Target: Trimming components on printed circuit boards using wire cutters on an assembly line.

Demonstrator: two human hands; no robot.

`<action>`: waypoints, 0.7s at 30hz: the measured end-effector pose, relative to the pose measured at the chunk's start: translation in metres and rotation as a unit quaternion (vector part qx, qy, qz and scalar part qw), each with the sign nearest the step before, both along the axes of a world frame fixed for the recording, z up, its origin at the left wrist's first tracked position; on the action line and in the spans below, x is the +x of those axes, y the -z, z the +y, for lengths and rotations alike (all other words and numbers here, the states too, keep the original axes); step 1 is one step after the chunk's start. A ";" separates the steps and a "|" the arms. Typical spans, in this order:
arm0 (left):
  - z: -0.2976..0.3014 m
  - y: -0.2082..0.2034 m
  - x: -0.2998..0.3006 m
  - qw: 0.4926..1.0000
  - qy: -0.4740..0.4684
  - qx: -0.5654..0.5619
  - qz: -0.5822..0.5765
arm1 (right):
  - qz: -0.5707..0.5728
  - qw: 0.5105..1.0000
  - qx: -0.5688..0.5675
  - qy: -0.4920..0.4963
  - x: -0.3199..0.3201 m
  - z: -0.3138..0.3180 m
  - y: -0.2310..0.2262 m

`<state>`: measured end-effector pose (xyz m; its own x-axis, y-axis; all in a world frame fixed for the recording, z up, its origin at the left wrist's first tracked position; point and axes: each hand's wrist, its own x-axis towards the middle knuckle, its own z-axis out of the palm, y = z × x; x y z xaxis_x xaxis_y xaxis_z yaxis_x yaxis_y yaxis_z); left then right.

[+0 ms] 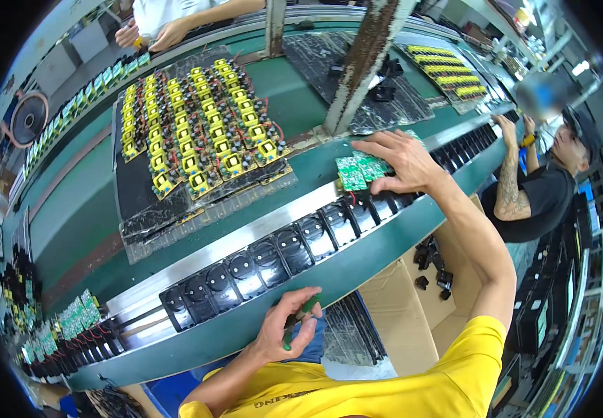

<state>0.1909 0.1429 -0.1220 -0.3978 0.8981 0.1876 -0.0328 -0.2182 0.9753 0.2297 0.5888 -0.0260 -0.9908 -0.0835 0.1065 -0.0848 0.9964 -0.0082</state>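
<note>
My left hand (284, 326) is closed around a small green-handled tool (310, 304), held low at the near edge of the bench; its working end is hidden in the fingers. Further right, my right hand (406, 161) reaches over a group of green circuit boards (360, 171), thumb and fingers gripping them from above. These boards rest over a long row of black plastic housings (266, 261) along a metal rail (235, 233). A bit of red wire shows below the boards.
Across the bench, a dark board (134, 205) carries rows of circuit boards with yellow transformers (190, 150). A rusty post (360, 76) rises beyond my right hand. Wired boards (78, 317) stand at left. An open carton (399, 299) sits below right. Co-workers are opposite and at right.
</note>
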 end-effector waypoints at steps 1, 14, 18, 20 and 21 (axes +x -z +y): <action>0.000 0.003 0.000 1.000 -0.021 -0.005 0.003 | 0.021 0.999 -0.030 -0.017 -0.006 0.000 0.004; 0.011 -0.004 0.008 0.994 -0.080 -0.068 0.003 | 0.011 0.987 -0.157 -0.042 -0.010 -0.028 0.003; 0.015 0.002 0.008 0.996 -0.066 -0.064 0.013 | -0.013 0.990 -0.132 -0.043 -0.011 -0.023 0.004; 0.016 0.005 0.009 0.997 -0.056 -0.058 0.014 | -0.016 0.989 -0.141 -0.051 -0.020 -0.029 0.003; 0.016 0.006 0.010 0.996 -0.061 -0.059 0.012 | -0.018 0.988 -0.142 -0.055 -0.020 -0.028 0.006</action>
<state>0.2007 0.1588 -0.1281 -0.5019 0.8598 0.0939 0.0115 -0.1020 0.9947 0.2095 0.5603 -0.0324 -0.9810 -0.1627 0.1057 -0.1870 0.9381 -0.2916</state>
